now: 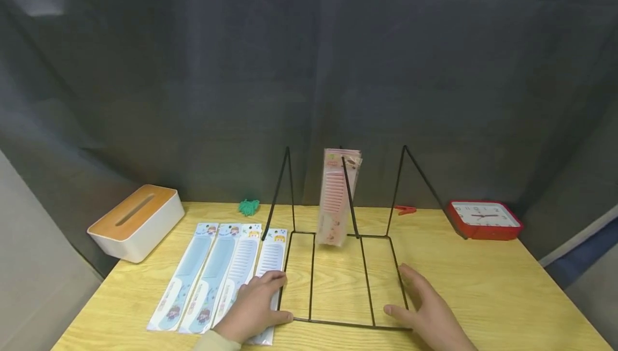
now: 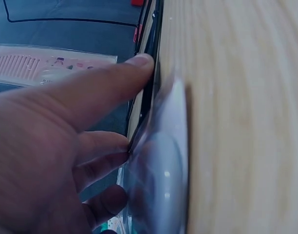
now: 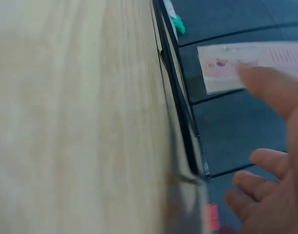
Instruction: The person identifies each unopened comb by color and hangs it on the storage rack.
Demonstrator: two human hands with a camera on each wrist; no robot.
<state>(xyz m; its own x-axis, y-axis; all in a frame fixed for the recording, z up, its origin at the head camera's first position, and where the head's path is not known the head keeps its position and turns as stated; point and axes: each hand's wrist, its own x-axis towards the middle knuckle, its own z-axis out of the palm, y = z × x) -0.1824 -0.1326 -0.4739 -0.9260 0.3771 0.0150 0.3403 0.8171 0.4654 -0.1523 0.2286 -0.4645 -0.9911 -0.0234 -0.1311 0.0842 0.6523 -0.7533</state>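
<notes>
A black wire display rack (image 1: 367,281) stands on the table with three prongs rising at its back. Pink packaged combs (image 1: 333,192) hang in a stack from the middle prong. My left hand (image 1: 256,305) is at the rack's front left corner, its thumb (image 2: 132,66) touching the wire and its fingers loosely bent along the side. Under that hand lies a packaged pale comb (image 1: 270,257), partly hidden. My right hand (image 1: 427,313) is beside the rack's right side, thumb and fingers spread, holding nothing. The right wrist view shows its fingers (image 3: 268,163) near the wire.
Left of the rack lie another pale packaged comb (image 1: 241,260) and blue packaged combs (image 1: 185,270). A tissue box (image 1: 140,233) with a wooden lid stands far left. Behind are a green tuft (image 1: 248,207), a red clip (image 1: 405,210) and a red clock (image 1: 485,230). A dark curtain hangs at the back.
</notes>
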